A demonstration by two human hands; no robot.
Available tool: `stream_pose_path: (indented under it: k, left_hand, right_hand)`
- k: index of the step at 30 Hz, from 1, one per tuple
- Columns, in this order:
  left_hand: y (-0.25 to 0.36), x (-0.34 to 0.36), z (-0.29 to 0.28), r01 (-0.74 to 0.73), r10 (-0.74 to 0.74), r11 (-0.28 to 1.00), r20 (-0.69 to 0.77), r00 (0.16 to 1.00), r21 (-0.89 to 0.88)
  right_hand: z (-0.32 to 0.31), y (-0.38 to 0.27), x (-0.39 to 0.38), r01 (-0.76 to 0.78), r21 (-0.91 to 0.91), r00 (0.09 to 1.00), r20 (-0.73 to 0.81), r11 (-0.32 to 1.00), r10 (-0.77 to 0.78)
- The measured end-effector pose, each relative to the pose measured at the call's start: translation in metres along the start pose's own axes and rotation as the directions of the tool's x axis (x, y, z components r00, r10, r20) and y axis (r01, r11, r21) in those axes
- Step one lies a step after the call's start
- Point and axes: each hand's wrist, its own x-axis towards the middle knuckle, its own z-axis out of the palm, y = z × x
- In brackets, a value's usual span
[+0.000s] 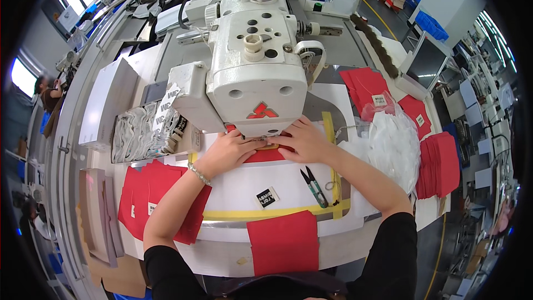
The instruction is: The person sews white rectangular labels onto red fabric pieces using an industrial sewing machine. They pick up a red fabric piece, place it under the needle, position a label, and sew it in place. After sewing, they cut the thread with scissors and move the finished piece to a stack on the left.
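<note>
Under the head of a large white sewing machine lies a piece of red fabric, mostly covered by my hands and the machine. My left hand rests on its left side, fingers laid out toward the needle area. From the other side my right hand presses flat on it, fingers extended. The fingertips come close together just below the machine head, where they are partly hidden. Nearer me on the white work surface are a black-and-white label and green-handled thread snips.
Red fabric pieces lie in stacks at left and right; another red piece hangs at the front edge. A box of labels stands left of the machine. White material in a clear bag sits by my right forearm.
</note>
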Motion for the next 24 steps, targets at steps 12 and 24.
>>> stream_pose_path:
  k: [12, 24]
  left_hand:
    - [0.009, 0.0, -0.004, 0.039, -0.04, 0.998, 0.042, 0.998, 0.039]
    - [-0.004, 0.009, 0.0, 0.17, -0.163, 0.983, 0.107, 0.981, -0.062]
  right_hand:
    - [0.001, -0.003, -0.004, -0.015, -0.003, 1.0, 0.01, 1.0, 0.015]
    - [0.003, 0.02, -0.002, 0.052, 0.041, 0.977, -0.209, 0.998, -0.042]
